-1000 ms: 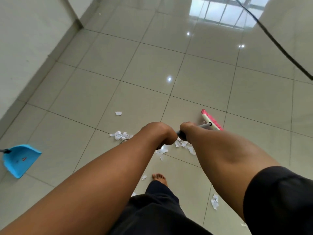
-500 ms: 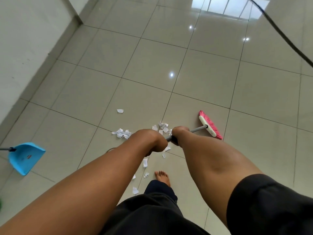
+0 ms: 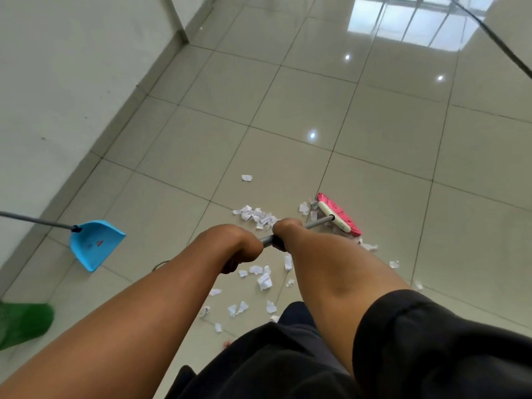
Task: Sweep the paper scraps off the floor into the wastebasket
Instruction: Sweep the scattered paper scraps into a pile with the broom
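Gripping the grey handle (image 3: pixel 318 223) of the broom, both hands are seen low in the head view: the left hand (image 3: pixel 240 244) is curled round the nearer part of the shaft, and the right hand (image 3: pixel 283 230) is closed round it just beyond, the two fists nearly touching. From them the handle runs forward and to the right, its long axis slanting away from the person, down to the broom head (image 3: pixel 339 216). The head rests on the floor (image 3: pixel 288 110), its white bar and pink bristles lying crosswise to the handle. Paper scraps (image 3: pixel 259 216) are scattered on the tiles beneath the forearms, with a denser cluster just left of the broom head and one single scrap (image 3: pixel 246 177) farther out. A blue dustpan (image 3: pixel 95 244) is set near the left wall, mouth towards the scraps. A green object (image 3: pixel 24 323), partly cut off, is seen at the left edge.
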`<state>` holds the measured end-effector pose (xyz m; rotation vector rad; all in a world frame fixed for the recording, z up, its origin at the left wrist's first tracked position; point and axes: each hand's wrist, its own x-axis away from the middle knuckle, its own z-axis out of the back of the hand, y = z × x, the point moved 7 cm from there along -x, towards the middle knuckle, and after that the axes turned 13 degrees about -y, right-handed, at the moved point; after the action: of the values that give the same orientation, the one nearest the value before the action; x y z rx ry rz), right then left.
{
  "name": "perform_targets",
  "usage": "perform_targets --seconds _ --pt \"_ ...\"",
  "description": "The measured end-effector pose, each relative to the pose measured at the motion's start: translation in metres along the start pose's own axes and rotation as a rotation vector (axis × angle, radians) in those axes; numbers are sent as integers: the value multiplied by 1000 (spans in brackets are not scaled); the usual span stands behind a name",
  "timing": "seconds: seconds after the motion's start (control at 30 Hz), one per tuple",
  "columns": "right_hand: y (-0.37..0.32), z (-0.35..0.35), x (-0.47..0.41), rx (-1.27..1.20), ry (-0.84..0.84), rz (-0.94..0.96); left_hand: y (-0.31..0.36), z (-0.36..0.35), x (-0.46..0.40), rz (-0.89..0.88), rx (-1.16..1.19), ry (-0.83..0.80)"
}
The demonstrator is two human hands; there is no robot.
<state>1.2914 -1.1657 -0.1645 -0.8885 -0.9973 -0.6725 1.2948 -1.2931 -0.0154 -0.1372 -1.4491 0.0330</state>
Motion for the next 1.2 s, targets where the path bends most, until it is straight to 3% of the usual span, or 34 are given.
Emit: perform_targets --seconds 0.07,0.17,0.37,0.4,0.5,0.53,0.57,0.63,0.77,0.83,0.9,1.0,1.07,1.13,1.2 --pt "-21 -54 12 54 -61 26 -53 -17 1 42 -10 -20" --pt "-49 -114 28 300 -18 98 -116 -39 5 47 -4 -59" --pt "-74 -196 50 93 -37 97 -195 -60 18 53 8 -54" --pt "-72 -203 58 23 -22 43 -200 -61 21 47 -12 -44" --pt "-69 -192 67 -74 40 131 -199 -58 25 42 -49 -10" --pt "-61 -186 67 -223 42 69 -195 -58 27 42 -47 -1" --pt "-50 -185 66 -435 -19 38 -187 -60 29 40 -59 2" --pt "-38 -170 70 -490 -59 83 -164 -65 34 11 -88 19" --pt "22 -119 68 -586 125 41 -99 -81 46 -47 -163 36" --pt "61 -94 65 -868 123 46 -58 -88 50 -84 -214 48" --pt "93 -68 65 -850 70 52 -14 -97 53 -111 -256 47" --pt "155 -16 77 -667 245 -114 53 -109 48 -144 -301 60" --pt "178 0 81 -379 262 -178 88 -117 44 -148 -331 70" --pt "208 20 79 -535 250 -181 123 -128 41 -160 -386 73" --pt "247 29 72 -1037 171 -181 158 -140 38 -179 -463 86"
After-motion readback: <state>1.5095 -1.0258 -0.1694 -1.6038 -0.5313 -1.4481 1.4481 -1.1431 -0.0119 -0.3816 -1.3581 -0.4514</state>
